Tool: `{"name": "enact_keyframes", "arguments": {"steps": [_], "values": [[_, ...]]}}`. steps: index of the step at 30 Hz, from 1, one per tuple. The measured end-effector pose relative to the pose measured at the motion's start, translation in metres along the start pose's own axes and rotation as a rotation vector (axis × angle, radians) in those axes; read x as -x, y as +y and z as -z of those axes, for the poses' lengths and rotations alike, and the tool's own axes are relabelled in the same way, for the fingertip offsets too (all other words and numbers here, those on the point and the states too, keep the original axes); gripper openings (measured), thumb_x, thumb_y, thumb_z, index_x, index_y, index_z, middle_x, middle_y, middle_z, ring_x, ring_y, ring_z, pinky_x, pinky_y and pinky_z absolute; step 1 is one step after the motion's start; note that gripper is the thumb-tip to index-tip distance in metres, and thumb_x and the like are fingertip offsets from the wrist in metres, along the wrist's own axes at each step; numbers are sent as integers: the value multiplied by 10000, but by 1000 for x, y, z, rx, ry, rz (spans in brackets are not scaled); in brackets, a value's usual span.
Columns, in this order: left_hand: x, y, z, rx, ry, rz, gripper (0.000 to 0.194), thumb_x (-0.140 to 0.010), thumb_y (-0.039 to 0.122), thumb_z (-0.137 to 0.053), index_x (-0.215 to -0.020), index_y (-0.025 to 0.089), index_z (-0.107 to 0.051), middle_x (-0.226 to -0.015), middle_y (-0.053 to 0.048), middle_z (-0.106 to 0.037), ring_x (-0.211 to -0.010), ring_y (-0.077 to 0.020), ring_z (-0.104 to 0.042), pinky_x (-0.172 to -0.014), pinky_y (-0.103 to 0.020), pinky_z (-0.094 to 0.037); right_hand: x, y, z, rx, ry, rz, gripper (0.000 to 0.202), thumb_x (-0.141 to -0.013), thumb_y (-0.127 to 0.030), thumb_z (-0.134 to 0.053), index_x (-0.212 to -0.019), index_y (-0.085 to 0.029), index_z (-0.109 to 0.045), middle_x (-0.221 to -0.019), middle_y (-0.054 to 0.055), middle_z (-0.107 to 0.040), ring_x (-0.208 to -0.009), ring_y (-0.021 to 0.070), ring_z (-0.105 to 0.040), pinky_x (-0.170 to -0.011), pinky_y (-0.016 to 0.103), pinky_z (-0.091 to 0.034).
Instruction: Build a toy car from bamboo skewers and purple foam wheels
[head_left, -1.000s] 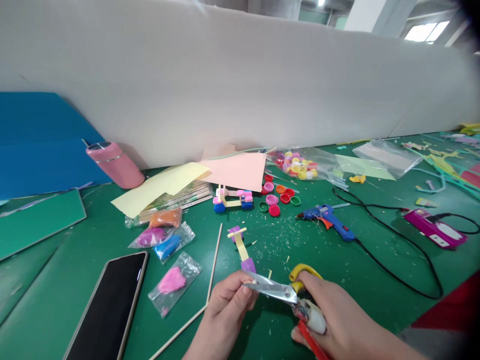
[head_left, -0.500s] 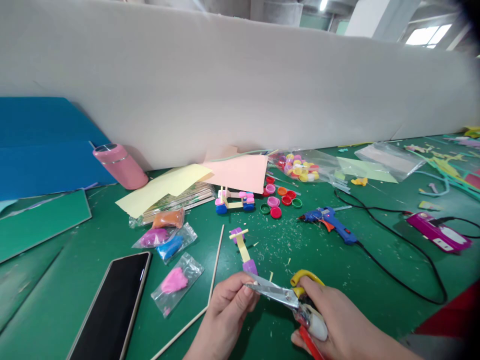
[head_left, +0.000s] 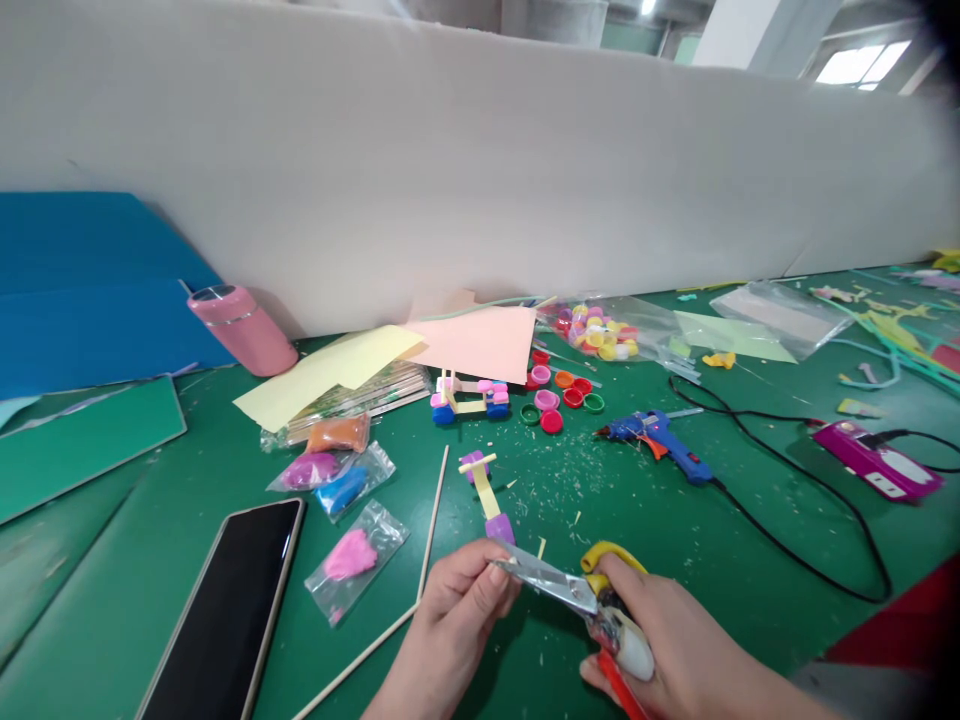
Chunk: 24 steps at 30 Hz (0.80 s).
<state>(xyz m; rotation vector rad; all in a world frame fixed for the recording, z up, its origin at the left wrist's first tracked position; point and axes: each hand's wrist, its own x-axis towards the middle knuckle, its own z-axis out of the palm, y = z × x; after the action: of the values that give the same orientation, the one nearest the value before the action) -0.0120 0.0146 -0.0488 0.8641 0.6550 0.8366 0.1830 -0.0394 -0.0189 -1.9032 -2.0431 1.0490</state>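
My right hand grips a pair of scissors with a yellow and a red handle, blades pointing left and nearly closed. My left hand pinches something small at the blade tips; the piece itself is hidden by my fingers. Just beyond the blades lies a small stick-and-cap piece of yellow strip with purple ends. A long wooden skewer lies left of it, and another skewer runs out from under my left hand.
A black phone lies at lower left beside small bags of coloured clay. Further back are a cap-wheeled toy car, loose bottle caps, a blue glue gun with black cord, paper sheets, a pink bottle and a purple device.
Both hands stay together at the scissors' tips with hardly any movement; the view has shifted slightly.
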Motion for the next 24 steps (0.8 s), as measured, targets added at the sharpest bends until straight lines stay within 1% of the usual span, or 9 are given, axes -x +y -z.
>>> {"name": "enact_keyframes", "arguments": {"steps": [6,11,15,20,24], "values": [[0,1,-2,40,18,-12,221,-798,350,-566,-722,153,-634,-583,33,-376,-568,-102,-285,-540,-244,-222,-1,-2,-1,-38,22,-14,312,-636,-353,-606,-779,-222,-362,-681,13,-593,-512,156,-492,-465,236,-321],[0,4,-5,57,25,-24,219,-800,344,-564,-725,156,-645,-572,33,-372,-568,-102,-294,-543,-242,-227,-2,0,-7,-29,71,1,313,-631,-324,-598,-797,-225,-351,-688,11,-597,-545,165,-504,-487,240,-325],[1,4,-5,74,35,-27,216,-789,344,-577,-715,153,-646,-568,32,-373,-561,-102,-284,-532,-241,-221,-2,2,-10,-27,75,23,322,-630,-328,-594,-817,-223,-353,-679,5,-582,-530,158,-494,-479,236,-328],[0,2,-4,80,33,-23,208,-791,339,-575,-712,157,-639,-566,35,-368,-559,-102,-279,-528,-241,-214,-3,0,-8,-56,44,30,309,-641,-347,-589,-790,-228,-346,-642,-7,-567,-500,146,-476,-458,228,-320],[0,2,-4,87,33,-16,202,-782,342,-588,-721,158,-646,-572,32,-384,-568,-103,-299,-542,-239,-227,-3,-4,-3,-27,58,12,295,-631,-333,-596,-777,-227,-362,-664,2,-571,-507,153,-483,-462,237,-318]]}}
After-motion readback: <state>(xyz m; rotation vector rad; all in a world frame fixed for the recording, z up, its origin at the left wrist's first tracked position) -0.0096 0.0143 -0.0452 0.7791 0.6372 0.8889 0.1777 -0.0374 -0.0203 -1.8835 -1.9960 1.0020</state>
